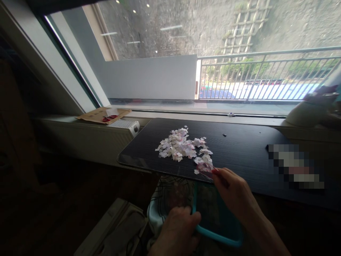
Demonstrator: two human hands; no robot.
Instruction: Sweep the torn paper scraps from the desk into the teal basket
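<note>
A pile of small white and pinkish paper scraps (177,145) lies on the black table (239,142), with a trail of scraps reaching toward the front edge. At the end of that trail, my right hand (234,188) pinches a thin, see-through pinkish piece (204,168) against the scraps; its exact kind is unclear. Below the table edge, my left hand (178,227) is closed on the rim of a teal-rimmed container (220,237). The container's inside is dark, so its contents cannot be made out.
Red-handled scissors (109,117) rest on a brown paper envelope (93,115) on the sill, above a white radiator (117,131). A pixelated object (295,167) lies at the table's right. Patterned fabric (160,199) is under the front edge. A white cat figure (310,106) stands far right.
</note>
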